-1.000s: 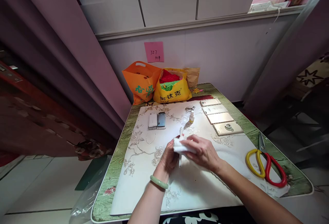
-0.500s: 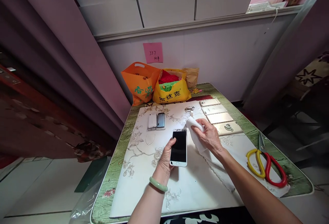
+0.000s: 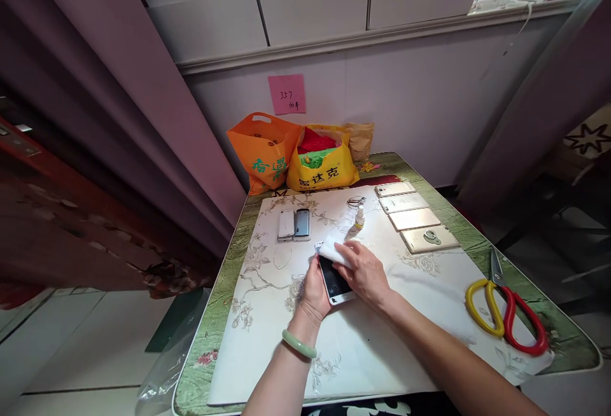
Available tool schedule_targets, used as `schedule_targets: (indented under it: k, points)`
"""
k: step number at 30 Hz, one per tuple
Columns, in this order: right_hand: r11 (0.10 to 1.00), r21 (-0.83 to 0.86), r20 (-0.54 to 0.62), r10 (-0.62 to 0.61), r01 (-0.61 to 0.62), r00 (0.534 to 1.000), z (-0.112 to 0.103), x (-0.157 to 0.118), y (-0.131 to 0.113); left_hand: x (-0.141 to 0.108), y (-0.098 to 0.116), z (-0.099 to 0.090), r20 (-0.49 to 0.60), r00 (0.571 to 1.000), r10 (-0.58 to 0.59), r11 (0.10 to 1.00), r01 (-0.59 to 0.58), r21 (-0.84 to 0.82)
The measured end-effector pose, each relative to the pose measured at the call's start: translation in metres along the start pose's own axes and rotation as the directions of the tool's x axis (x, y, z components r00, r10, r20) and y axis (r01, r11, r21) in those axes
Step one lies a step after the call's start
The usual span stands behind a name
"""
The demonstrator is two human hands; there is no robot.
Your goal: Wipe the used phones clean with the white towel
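My left hand (image 3: 316, 285) grips a white smartphone (image 3: 335, 280) by its left side, the dark screen facing up. A green bangle circles that wrist. Folded in my right hand (image 3: 365, 270) is a white cloth (image 3: 333, 251), pressed onto the upper part of the screen. My right fingers hide the phone's right side. Just beyond the hands stands a small spray bottle (image 3: 359, 217) with a white top. Several gold phones (image 3: 414, 219) lie in a row to the right, one with a ring holder on its back.
Two small phones (image 3: 294, 223) lie at the left. Scissors (image 3: 506, 311) with yellow and red handles rest near the right edge. An orange bag (image 3: 264, 149) and a yellow bag (image 3: 322, 171) stand at the back, with coiled wire (image 3: 356, 201) nearer.
My right hand has brought the cloth left and down onto the phone screen, uncovering the spray bottle. The phone has tilted slightly in my left hand.
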State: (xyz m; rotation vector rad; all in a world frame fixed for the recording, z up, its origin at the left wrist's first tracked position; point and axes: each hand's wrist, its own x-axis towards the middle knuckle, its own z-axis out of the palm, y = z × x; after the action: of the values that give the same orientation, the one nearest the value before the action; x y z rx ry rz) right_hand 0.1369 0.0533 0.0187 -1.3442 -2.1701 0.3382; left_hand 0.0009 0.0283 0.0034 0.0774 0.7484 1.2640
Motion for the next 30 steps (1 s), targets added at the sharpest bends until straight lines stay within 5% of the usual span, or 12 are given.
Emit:
schedule_targets:
  k: [7, 11, 14, 18, 21, 23, 27, 30]
  points:
    - [0.952, 0.047, 0.134, -0.306, 0.303, 0.942, -0.016, -0.061, -0.005, 0.0, 0.001, -0.004, 0.118, 0.993, -0.024, 1.0, 0.025, -0.004]
    - [0.913, 0.06, 0.115, -0.407, 0.403, 0.906, -0.014, -0.053, -0.006, 0.002, 0.004, -0.008, 0.16, 0.986, -0.04, 0.999, 0.039, 0.005]
    - [0.937, 0.023, -0.005, -0.35, 0.35, 0.937, -0.004, -0.02, -0.004, 0.005, 0.005, -0.01, 0.138, 0.99, -0.033, 0.999, 0.033, -0.001]
    - [0.994, -0.015, -0.134, -0.105, 0.104, 0.985, 0.007, 0.023, 0.001, 0.007, 0.003, -0.009, 0.078, 0.997, -0.003, 1.0, 0.003, 0.006]
    - [0.997, -0.03, -0.163, 0.061, -0.067, 0.985, 0.008, 0.024, 0.007, 0.005, 0.002, -0.009, 0.043, 0.999, 0.011, 1.0, -0.011, 0.016]
    - [0.996, -0.037, -0.142, 0.07, -0.076, 0.987, 0.004, 0.007, 0.01, 0.003, 0.001, -0.009, 0.051, 0.999, -0.004, 1.0, 0.003, 0.019]
    - [0.983, 0.012, -0.028, -0.185, 0.185, 0.982, -0.007, -0.047, 0.006, 0.0, 0.002, -0.006, 0.139, 0.986, -0.091, 0.995, 0.085, 0.044]
    - [0.897, 0.065, 0.055, -0.441, 0.437, 0.896, -0.012, -0.066, -0.004, -0.001, 0.004, -0.006, 0.158, 0.981, -0.11, 0.993, 0.103, 0.054]
